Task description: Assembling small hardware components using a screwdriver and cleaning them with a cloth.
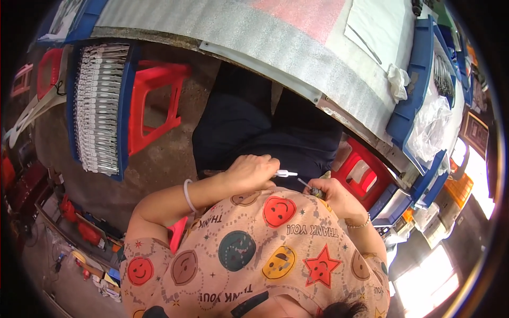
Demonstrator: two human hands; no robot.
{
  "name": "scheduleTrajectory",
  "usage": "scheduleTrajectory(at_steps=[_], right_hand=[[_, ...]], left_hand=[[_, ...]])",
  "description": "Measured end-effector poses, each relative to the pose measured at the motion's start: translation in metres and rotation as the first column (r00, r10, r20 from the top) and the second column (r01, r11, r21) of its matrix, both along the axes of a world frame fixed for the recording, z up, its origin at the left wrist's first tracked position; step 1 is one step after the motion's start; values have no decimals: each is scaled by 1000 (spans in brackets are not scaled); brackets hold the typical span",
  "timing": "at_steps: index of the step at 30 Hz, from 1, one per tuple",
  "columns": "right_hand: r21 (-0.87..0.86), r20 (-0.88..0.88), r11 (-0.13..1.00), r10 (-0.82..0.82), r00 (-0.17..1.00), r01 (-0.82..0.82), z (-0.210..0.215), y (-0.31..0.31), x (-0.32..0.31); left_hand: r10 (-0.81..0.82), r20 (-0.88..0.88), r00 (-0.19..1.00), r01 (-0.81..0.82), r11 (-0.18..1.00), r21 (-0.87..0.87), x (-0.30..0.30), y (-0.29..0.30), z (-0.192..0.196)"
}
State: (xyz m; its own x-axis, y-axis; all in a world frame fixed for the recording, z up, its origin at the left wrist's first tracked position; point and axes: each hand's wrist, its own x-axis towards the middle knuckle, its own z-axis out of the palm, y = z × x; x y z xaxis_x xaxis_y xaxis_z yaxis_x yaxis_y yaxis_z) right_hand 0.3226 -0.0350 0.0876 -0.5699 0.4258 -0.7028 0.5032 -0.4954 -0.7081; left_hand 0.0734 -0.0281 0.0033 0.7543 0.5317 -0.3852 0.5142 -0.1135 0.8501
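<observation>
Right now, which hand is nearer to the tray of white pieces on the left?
The left hand. It is to the right of the tray, holding a white tool; the right hand is farther right, beyond the tool's tip.

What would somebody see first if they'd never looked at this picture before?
Probably the patterned shirt, covered in colourful smiley faces, at the bottom middle. Next, maybe the blue tray on the left, packed with slim white things, with a bright red stool showing at its right edge. Then, near the middle, the left hand with a small white piece poking out.
</observation>
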Motion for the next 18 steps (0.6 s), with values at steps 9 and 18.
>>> scheduleTrajectory(at_steps=[9,18], right_hand=[[168,319,977,-178,931,129,-10,-3,-17],[745,501,627,-300,812,-228,-73,3,-49]], left_hand=[[169,-17,986,-153,929,337,3,-13,2],[315,472,823,-421,897,135,-1,16,0]])
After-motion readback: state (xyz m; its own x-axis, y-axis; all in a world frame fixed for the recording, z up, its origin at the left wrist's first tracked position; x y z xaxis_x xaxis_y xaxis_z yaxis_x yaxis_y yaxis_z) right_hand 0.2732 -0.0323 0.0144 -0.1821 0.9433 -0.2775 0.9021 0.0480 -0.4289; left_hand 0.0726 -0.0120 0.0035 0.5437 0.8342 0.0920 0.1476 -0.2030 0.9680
